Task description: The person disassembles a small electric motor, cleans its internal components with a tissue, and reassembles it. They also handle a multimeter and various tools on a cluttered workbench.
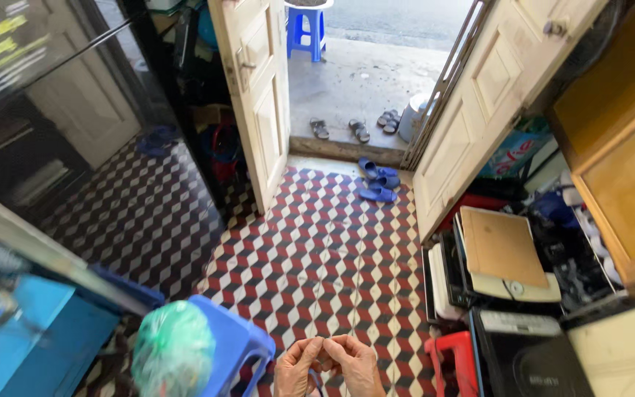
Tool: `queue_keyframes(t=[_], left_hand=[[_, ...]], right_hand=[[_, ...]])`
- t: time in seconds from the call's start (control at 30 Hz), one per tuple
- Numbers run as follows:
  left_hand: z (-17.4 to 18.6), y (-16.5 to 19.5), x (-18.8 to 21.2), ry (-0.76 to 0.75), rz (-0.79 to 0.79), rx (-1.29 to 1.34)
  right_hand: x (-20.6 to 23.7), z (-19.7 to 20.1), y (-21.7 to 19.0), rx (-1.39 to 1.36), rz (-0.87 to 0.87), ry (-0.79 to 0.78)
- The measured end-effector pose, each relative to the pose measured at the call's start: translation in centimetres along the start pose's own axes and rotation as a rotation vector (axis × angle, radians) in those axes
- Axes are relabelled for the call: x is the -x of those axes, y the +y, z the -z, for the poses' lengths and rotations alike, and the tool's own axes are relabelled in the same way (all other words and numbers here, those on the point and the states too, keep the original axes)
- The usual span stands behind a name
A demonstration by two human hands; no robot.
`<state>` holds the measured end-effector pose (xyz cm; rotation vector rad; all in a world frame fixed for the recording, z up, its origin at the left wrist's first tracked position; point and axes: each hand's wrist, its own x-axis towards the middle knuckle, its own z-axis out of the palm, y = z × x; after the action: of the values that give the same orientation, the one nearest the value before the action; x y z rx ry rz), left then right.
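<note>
Head view: your left hand and right hand meet fingertip to fingertip just right of the blue stool, pinching something too small to identify. Beyond the stool: tiled floor, blue slippers, open doorway.

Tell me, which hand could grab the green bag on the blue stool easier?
Probably the left hand. The green bag sits on the blue stool just to its left; the right hand is on the far side. Both hands touch fingertips together.

Two hands, three stools, two doors.
</note>
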<state>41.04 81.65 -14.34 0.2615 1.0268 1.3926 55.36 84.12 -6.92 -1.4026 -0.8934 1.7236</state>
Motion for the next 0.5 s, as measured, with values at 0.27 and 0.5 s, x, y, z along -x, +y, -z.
queue_keyframes(t=[0.27,0.5], left_hand=[[-12.6,9.6,-15.4,-0.025,0.034,-0.241],[-20.7,15.0,-29.1,-0.004,0.185,-0.254]], right_hand=[[-15.3,0.8,-13.8,-0.08,0.074,0.018],[-29.7,3.2,-20.2,-0.235,-0.073,0.093]])
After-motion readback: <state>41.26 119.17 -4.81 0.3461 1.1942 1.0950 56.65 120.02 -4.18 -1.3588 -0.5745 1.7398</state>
